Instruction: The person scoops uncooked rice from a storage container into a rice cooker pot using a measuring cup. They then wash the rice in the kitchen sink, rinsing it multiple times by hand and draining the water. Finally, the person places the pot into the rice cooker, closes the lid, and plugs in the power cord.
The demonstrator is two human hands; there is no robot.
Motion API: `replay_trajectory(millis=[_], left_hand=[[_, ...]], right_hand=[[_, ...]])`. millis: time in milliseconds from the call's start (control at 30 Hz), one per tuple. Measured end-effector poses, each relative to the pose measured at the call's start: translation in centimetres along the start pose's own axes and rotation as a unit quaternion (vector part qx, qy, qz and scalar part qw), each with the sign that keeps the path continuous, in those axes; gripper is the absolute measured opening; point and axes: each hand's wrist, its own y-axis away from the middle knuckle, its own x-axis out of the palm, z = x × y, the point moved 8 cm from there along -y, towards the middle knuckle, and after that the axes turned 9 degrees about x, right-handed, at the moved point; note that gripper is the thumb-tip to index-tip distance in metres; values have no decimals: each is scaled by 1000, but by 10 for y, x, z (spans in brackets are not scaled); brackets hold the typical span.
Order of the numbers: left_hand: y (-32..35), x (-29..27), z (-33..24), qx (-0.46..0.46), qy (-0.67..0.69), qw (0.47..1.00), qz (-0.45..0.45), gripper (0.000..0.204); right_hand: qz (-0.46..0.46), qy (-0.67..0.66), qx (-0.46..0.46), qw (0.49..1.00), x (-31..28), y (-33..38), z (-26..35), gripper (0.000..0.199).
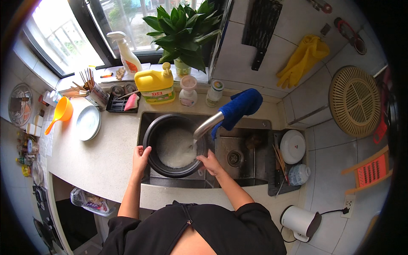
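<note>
A dark round rice cooker pot [149, 148] is over the left basin of the steel sink [199, 183]. White rice in cloudy water [172, 146] lies inside it. My left hand [141, 160] grips the left side of its rim, fingers wrapped round the outside. On the near right side, my right hand [209, 163] clasps the rim with the thumb on top. The metal faucet [208, 126], wrapped in a blue cloth [240, 106], points into the pot, and water runs from its spout. Whether the pot touches the basin floor I cannot tell.
Behind the sink stand a yellow jug [155, 87], a pump bottle [188, 91] and a lidded jar [214, 93]. Stacked plates [88, 123] and an orange ladle [61, 112] sit left. At right are a dish rack [276, 187] with a white plate [293, 146], and a kettle [297, 223].
</note>
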Motion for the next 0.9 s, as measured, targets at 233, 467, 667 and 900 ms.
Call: replay_trajectory(millis=[233, 467, 667, 900], left_hand=[[6, 25, -7, 80, 144, 985, 54, 12], [-10, 2, -22, 136, 177, 974, -30, 7], [-16, 26, -2, 60, 161, 983, 56, 12], [-7, 54, 54, -74, 285, 952, 86, 21]], right_hand=[[9, -8, 46, 999, -19, -3, -5, 34], [53, -50, 35, 997, 15, -21, 2, 39], [3, -29, -4, 1000, -5, 0, 26, 35], [-64, 38, 30, 997, -12, 47, 17, 36]])
